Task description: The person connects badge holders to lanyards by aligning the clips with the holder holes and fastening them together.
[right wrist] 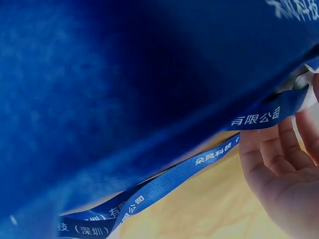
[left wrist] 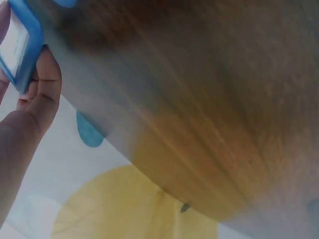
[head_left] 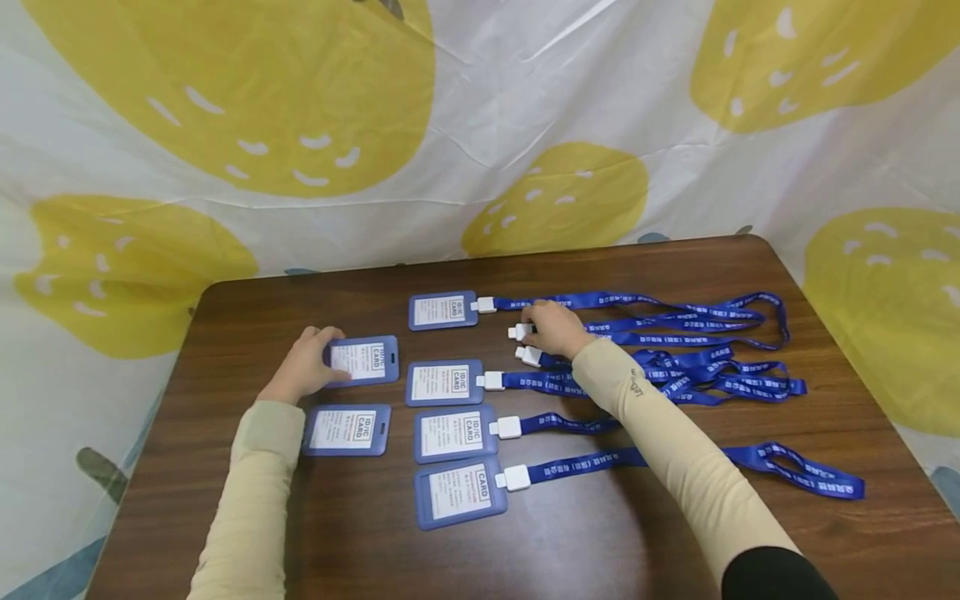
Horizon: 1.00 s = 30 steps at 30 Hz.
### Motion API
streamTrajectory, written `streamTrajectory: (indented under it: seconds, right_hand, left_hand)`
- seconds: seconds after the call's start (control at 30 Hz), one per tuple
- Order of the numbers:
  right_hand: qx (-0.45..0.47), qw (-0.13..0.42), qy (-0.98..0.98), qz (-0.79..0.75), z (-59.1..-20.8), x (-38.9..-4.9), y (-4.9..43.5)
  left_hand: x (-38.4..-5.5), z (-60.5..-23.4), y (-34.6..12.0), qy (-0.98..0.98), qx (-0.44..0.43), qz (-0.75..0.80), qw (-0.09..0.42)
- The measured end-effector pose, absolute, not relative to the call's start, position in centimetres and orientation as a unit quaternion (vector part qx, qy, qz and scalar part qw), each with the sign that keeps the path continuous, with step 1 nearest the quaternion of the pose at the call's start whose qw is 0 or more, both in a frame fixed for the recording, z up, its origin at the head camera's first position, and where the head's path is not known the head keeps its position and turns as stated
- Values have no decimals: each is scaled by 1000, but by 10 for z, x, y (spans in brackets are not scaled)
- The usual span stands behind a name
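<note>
My left hand [head_left: 302, 367] grips the left end of a blue ID card holder [head_left: 386, 367], thumb on its face and fingers behind; its slotted end points right. In the left wrist view that holder [left wrist: 34, 30] sits at the upper left corner. Just below it in the head view lies another card holder [head_left: 347, 430] without a strap. My right hand [head_left: 557, 328] pinches the white clip [head_left: 516, 332] of a blue lanyard [head_left: 637, 323], whose strap trails right. The right wrist view shows the lanyard [right wrist: 264, 115] running to the fingers. A second white clip [head_left: 527, 357] lies just below.
Between my hands stands a column of card holders [head_left: 445, 382] joined to lanyards, the lowest holder [head_left: 461, 496] nearest me. Lanyard straps [head_left: 697, 379] overlap on the right under my forearm. The brown table [head_left: 247, 333] meets a patterned cloth [head_left: 510, 108] behind.
</note>
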State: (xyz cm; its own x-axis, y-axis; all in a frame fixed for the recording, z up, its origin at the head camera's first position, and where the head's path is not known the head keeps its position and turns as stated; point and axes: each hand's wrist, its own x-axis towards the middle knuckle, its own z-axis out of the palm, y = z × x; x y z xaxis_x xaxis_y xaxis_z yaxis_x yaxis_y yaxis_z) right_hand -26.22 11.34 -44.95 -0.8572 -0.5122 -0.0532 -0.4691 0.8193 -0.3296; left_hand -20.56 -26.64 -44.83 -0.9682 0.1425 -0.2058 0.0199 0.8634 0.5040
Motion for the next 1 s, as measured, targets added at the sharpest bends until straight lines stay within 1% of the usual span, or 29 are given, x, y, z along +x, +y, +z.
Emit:
streamTrajectory:
  seconds: [0.33, 0.67, 0.83, 1.0]
  right_hand:
    - [-244, 78, 951, -172, -447, -262, 111]
    - [-236, 82, 937, -244, -448, -261, 115]
    - [-222, 78, 928, -290, -446, -261, 118]
    - [-220, 73, 913, -336, -445, -261, 120]
  left_hand:
    - [-205, -442, -264, 927, 31, 354, 118]
    - [-203, -439, -247, 833, 24, 541, 117]
    - [-204, -438, -236, 814, 28, 572, 99]
    - [-206, -440, -224, 820, 33, 566, 73]
